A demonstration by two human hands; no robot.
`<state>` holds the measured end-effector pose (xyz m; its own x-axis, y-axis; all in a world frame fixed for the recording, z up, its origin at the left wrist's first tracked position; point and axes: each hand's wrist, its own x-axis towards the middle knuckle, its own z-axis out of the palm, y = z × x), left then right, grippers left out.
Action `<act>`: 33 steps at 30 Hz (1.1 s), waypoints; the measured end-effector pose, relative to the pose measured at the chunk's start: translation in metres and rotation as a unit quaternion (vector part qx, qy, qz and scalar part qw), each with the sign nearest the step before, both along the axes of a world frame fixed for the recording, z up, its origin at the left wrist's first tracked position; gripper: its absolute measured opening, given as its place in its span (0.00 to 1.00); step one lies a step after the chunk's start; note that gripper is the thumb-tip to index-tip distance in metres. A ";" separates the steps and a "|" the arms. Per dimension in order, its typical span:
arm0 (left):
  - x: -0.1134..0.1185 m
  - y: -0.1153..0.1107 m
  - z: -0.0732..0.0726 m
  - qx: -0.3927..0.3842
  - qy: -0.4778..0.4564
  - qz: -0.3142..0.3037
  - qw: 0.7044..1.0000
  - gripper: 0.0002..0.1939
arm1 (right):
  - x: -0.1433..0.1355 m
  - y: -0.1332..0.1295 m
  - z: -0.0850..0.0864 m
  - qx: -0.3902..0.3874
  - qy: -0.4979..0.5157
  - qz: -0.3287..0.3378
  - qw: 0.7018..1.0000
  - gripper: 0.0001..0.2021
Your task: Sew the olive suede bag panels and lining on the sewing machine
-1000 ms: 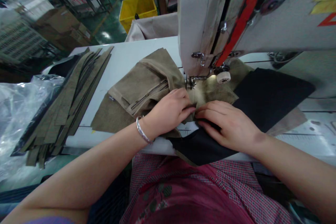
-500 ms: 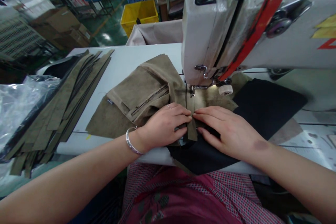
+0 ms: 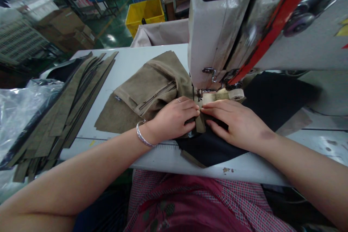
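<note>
**Pressing the brown strip flat between both sets of fingertips**

Head view: Resting the left hand palm-down, with loosely bent fingertips on the strip's left side. Laying the right hand opposite, fingers stretched to the strip, thumb spread nearer the body over the dark cloth. Clenching with neither hand; leaving a pinch or a plain press impossible to tell apart. Lying between the hands, with the presser foot just beyond the fingertips.

Calling, most likely, for light, even pressure from both sides rather than pulling. Probably doing best by squaring the strip to the foot, smoothing puckers early and matching one hand's pace to the other's. Needing care, too, with the zippered cloth bunching beyond the left hand: risking a stray fold sliding under the strip. Perhaps wanting slack there, to avoid dragging. Leaving little room for fingertips so near the foot, so possibly benefiting from short, slow advances.
</note>
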<state>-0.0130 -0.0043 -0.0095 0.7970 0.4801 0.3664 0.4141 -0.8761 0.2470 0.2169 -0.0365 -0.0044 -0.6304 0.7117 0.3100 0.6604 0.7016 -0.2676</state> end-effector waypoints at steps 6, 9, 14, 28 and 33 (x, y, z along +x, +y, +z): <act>0.006 0.002 0.005 -0.049 -0.036 0.070 0.996 0.17 | 0.005 -0.004 -0.001 -0.005 0.021 0.023 0.999 0.13; 0.007 0.006 0.005 -0.075 -0.064 0.111 0.989 0.22 | 0.005 -0.003 -0.001 -0.012 -0.002 0.034 0.999 0.15; 0.008 0.006 0.005 -0.101 -0.068 0.131 0.984 0.23 | 0.005 -0.002 0.000 -0.015 -0.024 0.046 0.999 0.15; 0.005 -0.008 0.003 -0.050 -0.025 0.040 0.998 0.08 | 0.004 -0.005 -0.001 -0.028 0.000 0.010 1.000 0.12; 0.002 -0.014 0.000 -0.013 -0.010 0.030 0.999 0.10 | 0.003 -0.006 -0.001 -0.010 -0.003 0.005 1.000 0.13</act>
<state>-0.0108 -0.0187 -0.0092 0.7593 0.5368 0.3679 0.4608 -0.8427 0.2785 0.2199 -0.0430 -0.0055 -0.6400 0.7110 0.2914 0.6547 0.7031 -0.2776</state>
